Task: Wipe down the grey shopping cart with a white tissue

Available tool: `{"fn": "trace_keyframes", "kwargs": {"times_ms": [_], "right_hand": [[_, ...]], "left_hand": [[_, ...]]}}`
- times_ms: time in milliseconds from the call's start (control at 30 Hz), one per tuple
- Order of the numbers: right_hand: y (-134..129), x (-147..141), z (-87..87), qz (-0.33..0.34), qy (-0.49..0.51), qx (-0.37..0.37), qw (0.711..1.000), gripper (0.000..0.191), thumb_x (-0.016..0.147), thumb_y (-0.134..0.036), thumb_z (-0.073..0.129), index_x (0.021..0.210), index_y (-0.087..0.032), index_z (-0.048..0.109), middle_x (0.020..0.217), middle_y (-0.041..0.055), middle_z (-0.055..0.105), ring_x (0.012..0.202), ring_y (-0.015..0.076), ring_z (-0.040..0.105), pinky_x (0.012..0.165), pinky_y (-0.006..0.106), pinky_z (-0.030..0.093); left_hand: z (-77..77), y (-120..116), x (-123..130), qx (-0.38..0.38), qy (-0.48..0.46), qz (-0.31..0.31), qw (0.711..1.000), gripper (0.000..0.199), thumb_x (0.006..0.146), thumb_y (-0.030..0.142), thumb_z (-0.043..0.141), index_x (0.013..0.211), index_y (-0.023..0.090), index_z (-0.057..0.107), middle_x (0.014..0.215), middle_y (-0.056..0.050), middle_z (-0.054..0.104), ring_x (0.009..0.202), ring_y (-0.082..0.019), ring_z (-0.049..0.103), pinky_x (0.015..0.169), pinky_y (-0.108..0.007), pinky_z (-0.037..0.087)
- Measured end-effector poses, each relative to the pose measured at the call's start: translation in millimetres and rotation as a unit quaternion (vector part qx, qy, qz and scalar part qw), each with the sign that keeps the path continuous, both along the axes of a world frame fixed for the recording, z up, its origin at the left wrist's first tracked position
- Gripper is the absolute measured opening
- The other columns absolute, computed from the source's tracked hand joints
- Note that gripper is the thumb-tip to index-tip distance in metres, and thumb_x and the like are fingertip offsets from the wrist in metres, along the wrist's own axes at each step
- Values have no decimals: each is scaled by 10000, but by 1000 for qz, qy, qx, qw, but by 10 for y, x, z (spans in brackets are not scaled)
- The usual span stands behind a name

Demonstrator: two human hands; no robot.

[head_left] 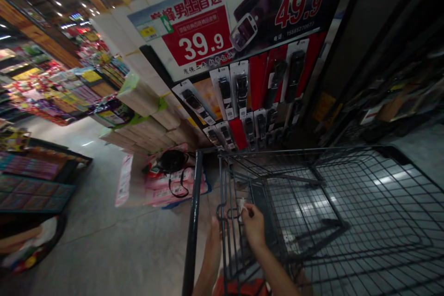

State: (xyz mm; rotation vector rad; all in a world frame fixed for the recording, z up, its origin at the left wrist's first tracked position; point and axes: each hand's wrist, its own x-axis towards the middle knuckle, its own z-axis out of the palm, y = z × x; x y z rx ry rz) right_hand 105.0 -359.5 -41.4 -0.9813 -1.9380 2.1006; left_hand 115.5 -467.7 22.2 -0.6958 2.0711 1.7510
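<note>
A dark wire shopping cart [367, 203] fills the lower right, with its black handle bar [193, 222] on the left. My right hand [253, 224] is over the cart's handle end, its fingers closed on a small crumpled white piece [242, 208], perhaps tissue or paper. Between the handle bar and the wire end is my left hand [214, 240], upright beside the wires. Its fingers are blurred and partly hidden behind the wires, so their grip cannot be made out.
Packaged belts [242, 90] hang on a display under a large price sign [199, 39]. Pink packs [176, 185] with a black bag [172, 161] lie on the floor left of the cart. Store shelves [38, 175] stand at the left; a dark rack [391, 101] is at the right.
</note>
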Motion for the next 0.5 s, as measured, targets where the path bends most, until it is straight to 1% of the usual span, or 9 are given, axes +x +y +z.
{"fn": "trace_keyframes", "kwargs": {"times_ms": [67,133,200,267,367,433,500], "right_hand": [[-29,27,117,12,15,2,1000,285,718,-371,511,811,-165,683,786,71,712,760,202,647,744,301,494],[-40,67,210,29,30,8,999,265,721,-339,524,836,-173,695,812,60,711,762,193,640,745,294,489],[-37,112,269,45,45,18,998,242,718,-299,537,852,-188,704,832,46,705,746,181,627,727,282,483],[-29,148,289,51,55,30,997,228,718,-263,534,852,-200,707,844,39,695,757,175,618,729,275,478],[-17,173,235,40,53,50,997,215,722,-239,520,831,-196,701,832,44,675,775,179,608,751,281,474],[-10,179,156,26,41,63,997,210,722,-237,512,814,-189,695,808,48,662,758,183,598,746,290,472],[3,190,57,15,30,75,997,208,721,-240,505,801,-185,689,789,51,652,740,187,591,738,295,472]], "left_hand": [[13,114,105,-34,32,10,999,839,710,870,355,1078,167,626,1004,-119,697,1016,-276,635,908,-403,484],[49,215,172,-96,87,0,992,747,765,812,357,1073,178,606,1075,-112,677,1049,-264,616,935,-386,465],[82,280,203,-144,122,-25,982,646,807,753,359,1027,191,589,1046,-102,677,1006,-256,623,905,-384,470],[100,304,208,-160,122,-44,979,582,830,715,355,975,193,568,916,-88,684,883,-250,644,819,-381,489],[113,300,200,-165,103,-50,980,542,840,698,350,929,198,537,710,-42,639,681,-233,626,684,-362,484],[123,299,198,-169,96,-50,980,529,840,700,347,913,206,521,656,-19,608,618,-222,606,642,-347,468],[138,306,200,-180,99,-46,978,512,846,695,341,890,214,509,649,-14,596,606,-213,595,628,-334,451]]}}
